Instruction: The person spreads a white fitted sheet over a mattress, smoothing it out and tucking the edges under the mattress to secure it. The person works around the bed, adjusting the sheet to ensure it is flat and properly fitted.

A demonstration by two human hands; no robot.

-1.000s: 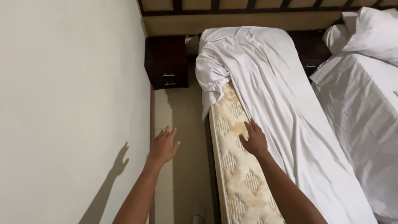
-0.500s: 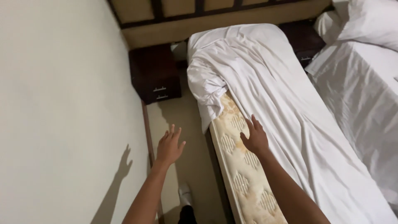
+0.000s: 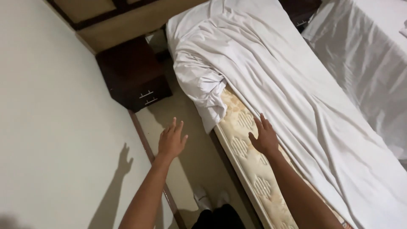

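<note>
My right hand (image 3: 265, 138) lies flat and open on the bare patterned side of a mattress (image 3: 250, 169), at the edge of a rumpled white sheet (image 3: 275, 72). The sheet covers the top of the mattress and hangs bunched over its near corner (image 3: 207, 91). My left hand (image 3: 171, 140) hovers open over the floor gap between the bed and the wall, holding nothing.
A cream wall (image 3: 55, 127) runs close on the left with a dark skirting strip. A dark wooden nightstand (image 3: 133, 78) stands at the bed's head. A second white-sheeted bed (image 3: 369, 55) lies to the right. My white-socked feet (image 3: 210, 199) show below.
The view has tilted and moved nearer the bed's head end. Both hands have stayed spread, the right one still resting on the mattress edge.
</note>
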